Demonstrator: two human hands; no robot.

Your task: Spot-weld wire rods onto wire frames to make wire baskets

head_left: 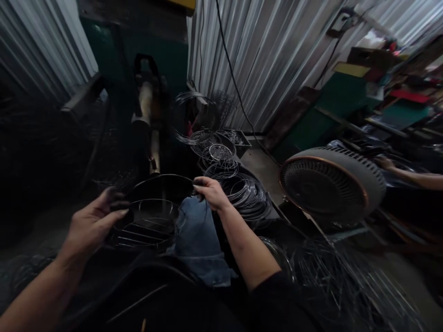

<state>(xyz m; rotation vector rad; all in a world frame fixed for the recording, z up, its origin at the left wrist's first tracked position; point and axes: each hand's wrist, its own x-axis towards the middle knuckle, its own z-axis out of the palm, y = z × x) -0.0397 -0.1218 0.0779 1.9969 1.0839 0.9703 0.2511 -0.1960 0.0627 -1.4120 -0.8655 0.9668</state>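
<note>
A round wire frame (148, 236), with a hoop and several straight bars across it, is in front of me above my lap. At its left side is my left hand (95, 221), thumb and fingers apart, slightly blurred. My right hand (212, 193) pinches the right end of a thin wire hoop (162, 174) that arcs above the frame. Whether hoop and frame are joined, I cannot tell in the dark. Blue denim cloth (199, 230) lies under my right wrist. Beyond the hoop stands a dark green machine with a pale rod-like arm (154, 150) pointing at me.
Wire rings (219, 154) and a coil of wire (247, 196) are piled right of the machine. A round grey fan (332, 184) stands to the right. Loose wire pieces (346, 281) lie at lower right. Another person's forearm (411, 175) shows at the far right. A cable (231, 69) hangs by the corrugated wall.
</note>
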